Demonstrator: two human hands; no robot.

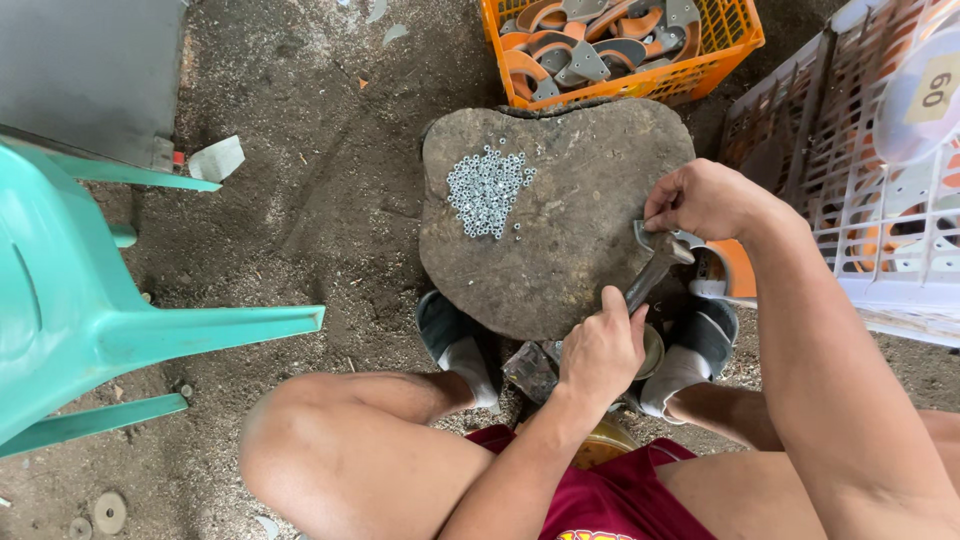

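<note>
— Nearest the lens, what do you see?
— Bare knees and dark red shorts [610,495]; just beyond them the left hand [600,350], its grip pressed together around the handle of a hammer [655,270].
— And the right hand [705,200]?
— Just past the hammer's head, its grip pinching a grey metal piece [650,235] down on the edge of a flat stone [560,200].
— Anything else near them?
— A heap of small silver nuts [487,188] lies on the stone, left of both grips. Farther out stands an orange crate [640,50] of orange and grey parts; a white crate [850,180] sits right of the right hand. A green plastic chair [90,310] stands well off to the left.
</note>
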